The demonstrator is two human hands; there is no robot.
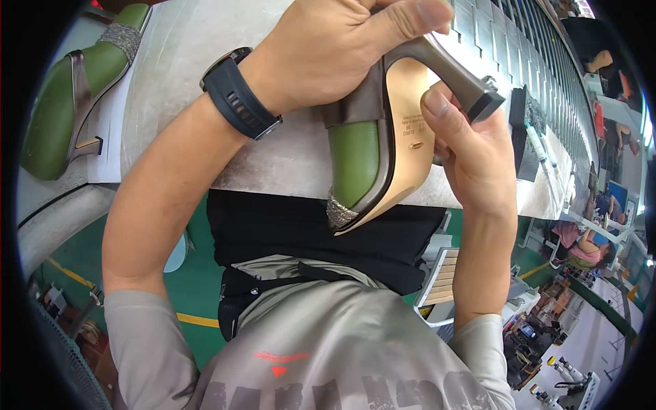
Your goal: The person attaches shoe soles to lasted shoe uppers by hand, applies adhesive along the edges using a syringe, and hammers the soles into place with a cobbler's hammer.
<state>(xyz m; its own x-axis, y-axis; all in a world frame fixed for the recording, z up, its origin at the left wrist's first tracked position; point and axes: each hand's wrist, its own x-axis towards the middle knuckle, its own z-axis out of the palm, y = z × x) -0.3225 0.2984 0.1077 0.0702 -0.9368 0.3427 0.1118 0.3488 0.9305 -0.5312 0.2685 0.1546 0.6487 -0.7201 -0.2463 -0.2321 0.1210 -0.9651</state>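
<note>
A brown high-heeled shoe (403, 157) with a tan sole is tilted on its side between my hands, its toe pointing down toward me. A green last (355, 160) fills it, and its toe tip has silvery glitter. My left hand (335, 51), with a dark watch on the wrist, is closed around the back of the shoe near the heel. My right hand (475, 147) grips the shoe's other side, the thumb by the sole below the heel and the fingers partly hidden behind. A similar shoe on a green last (55, 116) lies at the far left.
The pale worktable (273, 164) has its edge near my lap. To the right stand a black block (526, 133), some slim tubes (540, 147) and a slatted metal conveyor (547, 61). A slatted seat (441, 277) is below right. Other people work at the far right.
</note>
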